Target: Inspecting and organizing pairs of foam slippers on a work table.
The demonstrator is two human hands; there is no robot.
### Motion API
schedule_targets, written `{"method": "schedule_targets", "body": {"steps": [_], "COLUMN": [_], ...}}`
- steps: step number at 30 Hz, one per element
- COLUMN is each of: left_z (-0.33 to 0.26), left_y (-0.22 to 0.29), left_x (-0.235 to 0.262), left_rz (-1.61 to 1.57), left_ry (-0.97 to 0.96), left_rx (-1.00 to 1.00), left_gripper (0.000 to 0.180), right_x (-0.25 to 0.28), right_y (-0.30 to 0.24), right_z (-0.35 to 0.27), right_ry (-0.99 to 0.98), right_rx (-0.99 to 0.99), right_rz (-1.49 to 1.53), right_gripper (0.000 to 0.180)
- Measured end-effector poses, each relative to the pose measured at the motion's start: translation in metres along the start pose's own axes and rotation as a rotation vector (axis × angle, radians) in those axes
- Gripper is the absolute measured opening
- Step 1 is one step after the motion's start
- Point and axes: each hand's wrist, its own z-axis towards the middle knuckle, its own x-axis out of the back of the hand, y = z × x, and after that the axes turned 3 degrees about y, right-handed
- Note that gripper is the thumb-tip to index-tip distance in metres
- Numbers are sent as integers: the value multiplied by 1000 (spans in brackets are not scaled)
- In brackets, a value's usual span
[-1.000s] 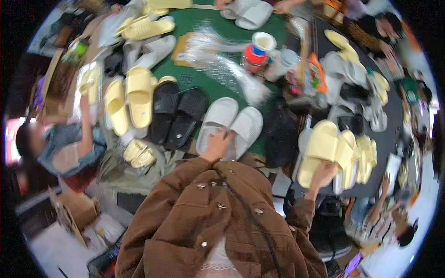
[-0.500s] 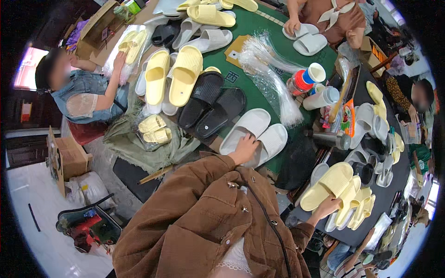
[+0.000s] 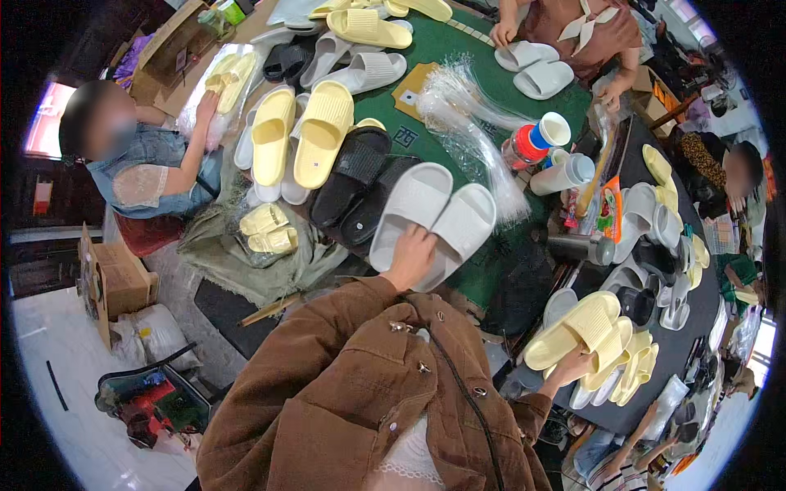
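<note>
2 grey slides (image 3: 432, 217), 2 black slides (image 3: 360, 190) (yellow: approx. many).

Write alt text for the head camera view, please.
A person in a brown jacket rests the left hand on a pair of grey slides on a green table, while the right hand grips yellow slides; co-workers sit around.

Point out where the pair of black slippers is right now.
Head view, centre: the black slippers lie on the green table, between the yellow slippers and the grey slippers.
</note>
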Motion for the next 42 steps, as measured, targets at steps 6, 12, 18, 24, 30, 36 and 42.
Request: {"method": "schedule_targets", "body": {"steps": [6, 12, 18, 24, 30, 36, 42], "left_z": [25, 42, 44, 39, 34, 29, 18], "left_y": [-17, -57, -86, -80, -75, -66, -53], "left_x": [38, 68, 73, 67, 75, 77, 83], "left_rz": [112, 304, 306, 315, 234, 256, 223], "left_ry": [120, 229, 219, 150, 142, 164, 189], "left_rx": [116, 140, 175, 241, 210, 197, 201], "left_gripper": [11, 13, 15, 24, 32, 39, 48], "right_x": [-5, -6, -4, 19, 8, -74, -140], "right_y": [3, 10, 6, -44, -139, -205, -189], "right_z": [-1, 0, -14, -36, -57, -94, -128], "right_ry": [84, 33, 130, 229, -93, -464, -651], "right_rx": [31, -50, -236, 44, 374, 79, 217], "right_rz": [-17, -28, 460, 518, 788, 810, 585], "right_gripper": [42, 39, 38, 37, 29, 29, 18]}}
